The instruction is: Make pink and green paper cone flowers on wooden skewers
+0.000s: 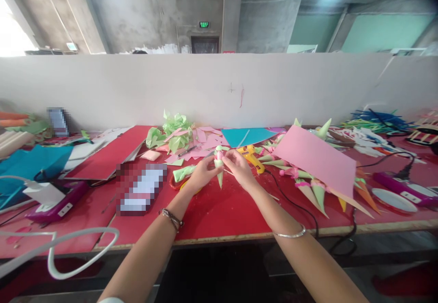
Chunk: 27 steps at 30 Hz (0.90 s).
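Note:
Between my two hands is a small pale-green paper cone (220,180), its point hanging down and a bit of pink and light green at its top. The fingers of my left hand (204,172) are closed on its left side. My right hand (238,168) pinches it near the pink top; its fingertips partly hide that spot. Just right of my right hand lies a yellow hot glue gun (252,157) with a black cord. A crumpled light-green piece (184,173) rests in a shallow dish to the left of my left hand.
A pink sheet (316,157) covers part of a pile of paper cones (319,194) at right. Pink scraps (205,141) and green crumpled paper (176,129) lie at the back. Purple power strips (404,189) and a blurred-out phone-like object (143,189) sit on the red table.

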{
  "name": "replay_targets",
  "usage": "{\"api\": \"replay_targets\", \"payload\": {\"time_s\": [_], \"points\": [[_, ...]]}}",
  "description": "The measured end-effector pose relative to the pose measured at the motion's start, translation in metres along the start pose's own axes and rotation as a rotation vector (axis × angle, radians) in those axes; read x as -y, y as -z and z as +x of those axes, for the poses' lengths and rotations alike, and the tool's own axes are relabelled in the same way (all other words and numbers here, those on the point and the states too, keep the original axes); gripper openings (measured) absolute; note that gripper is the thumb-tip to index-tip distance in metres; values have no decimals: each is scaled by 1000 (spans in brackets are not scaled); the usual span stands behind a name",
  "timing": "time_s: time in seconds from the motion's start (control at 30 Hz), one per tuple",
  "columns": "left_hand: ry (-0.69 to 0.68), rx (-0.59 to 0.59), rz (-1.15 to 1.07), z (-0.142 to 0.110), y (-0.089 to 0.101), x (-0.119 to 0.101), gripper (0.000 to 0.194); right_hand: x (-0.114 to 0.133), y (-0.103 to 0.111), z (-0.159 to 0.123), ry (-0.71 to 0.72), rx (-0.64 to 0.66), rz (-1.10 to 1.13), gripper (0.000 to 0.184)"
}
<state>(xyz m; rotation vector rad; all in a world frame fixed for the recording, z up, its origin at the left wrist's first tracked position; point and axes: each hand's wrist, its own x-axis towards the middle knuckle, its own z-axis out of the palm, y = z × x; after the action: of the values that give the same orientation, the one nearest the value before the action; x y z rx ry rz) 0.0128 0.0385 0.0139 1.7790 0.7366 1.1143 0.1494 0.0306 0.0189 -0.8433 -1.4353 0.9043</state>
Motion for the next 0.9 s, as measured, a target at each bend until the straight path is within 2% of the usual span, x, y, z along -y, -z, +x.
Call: {"api": "replay_targets", "payload": {"time_s": [0.33,0.57,0.77,0.9], "points": [[3,-12,59,0,-1,2,39,-1,1,0,-44,38,0,25],[5,-32,228,-2,-2,-2,38,-3,0,0,-1,45,-39,23],[-101,-89,307,1,2,4,27,-7,0,1,-50,50,-35,25],[-123,-63,389,1,5,7,26,-10,0,0,-65,102,-84,30]]}}
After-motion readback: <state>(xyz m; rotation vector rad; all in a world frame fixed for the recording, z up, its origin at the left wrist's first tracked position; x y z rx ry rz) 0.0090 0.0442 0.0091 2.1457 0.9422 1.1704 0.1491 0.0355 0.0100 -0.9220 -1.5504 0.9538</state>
